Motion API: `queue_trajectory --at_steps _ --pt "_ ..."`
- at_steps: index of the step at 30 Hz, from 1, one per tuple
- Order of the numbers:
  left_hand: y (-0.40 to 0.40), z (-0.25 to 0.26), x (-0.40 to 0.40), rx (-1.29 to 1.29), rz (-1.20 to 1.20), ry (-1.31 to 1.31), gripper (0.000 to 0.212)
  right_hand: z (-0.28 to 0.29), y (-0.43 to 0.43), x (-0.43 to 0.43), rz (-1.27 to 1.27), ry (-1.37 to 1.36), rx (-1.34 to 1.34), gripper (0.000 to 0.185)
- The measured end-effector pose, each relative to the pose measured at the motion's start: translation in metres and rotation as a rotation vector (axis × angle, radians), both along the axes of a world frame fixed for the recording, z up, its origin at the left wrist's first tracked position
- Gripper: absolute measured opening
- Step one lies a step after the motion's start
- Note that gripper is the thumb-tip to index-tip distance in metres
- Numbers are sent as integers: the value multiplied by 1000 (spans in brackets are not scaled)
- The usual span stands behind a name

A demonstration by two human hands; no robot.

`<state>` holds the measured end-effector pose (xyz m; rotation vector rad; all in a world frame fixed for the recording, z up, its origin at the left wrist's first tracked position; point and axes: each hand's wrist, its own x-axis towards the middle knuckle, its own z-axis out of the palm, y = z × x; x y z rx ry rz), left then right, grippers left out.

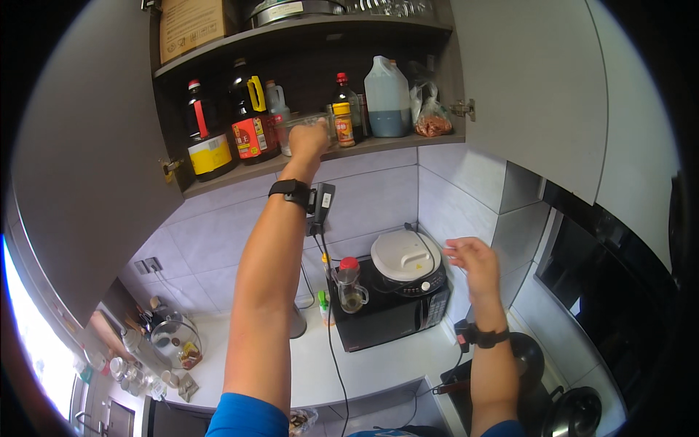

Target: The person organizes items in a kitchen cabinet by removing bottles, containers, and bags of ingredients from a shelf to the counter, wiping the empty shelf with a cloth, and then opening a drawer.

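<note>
My left hand (310, 139) reaches up to the cabinet's lower shelf and its fingers are at a clear container (297, 121), partly hidden behind the hand; whether they grip it is unclear. Just right of the hand stands a spice jar with a yellow lid (343, 125), and left of it a large dark sauce bottle with a red label (254, 136). Lower down on the right, my right hand (474, 262) hangs in the air with its fingers apart, holding nothing. It is beside the white round electric appliance (405, 255), which sits on a black microwave oven (382, 322).
Open cabinet doors flank the shelf, left (93, 136) and right (535, 87). A glass pitcher with a red lid (350, 289) stands on the microwave. A black cable (331, 328) hangs near my left forearm. Pans (573, 412) sit at lower right, a glass lid (176, 341) at left.
</note>
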<state>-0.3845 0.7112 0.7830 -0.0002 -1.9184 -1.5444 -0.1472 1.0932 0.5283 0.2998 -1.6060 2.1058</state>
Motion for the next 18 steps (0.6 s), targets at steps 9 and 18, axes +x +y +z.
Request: queue_trajectory --at_steps 9,18 --pt "-8 -37 160 -117 57 150 33 -36 -68 -42 151 -24 284 23" --pt "-83 -180 382 54 -171 -52 27 -130 -201 -30 555 -75 332 22"
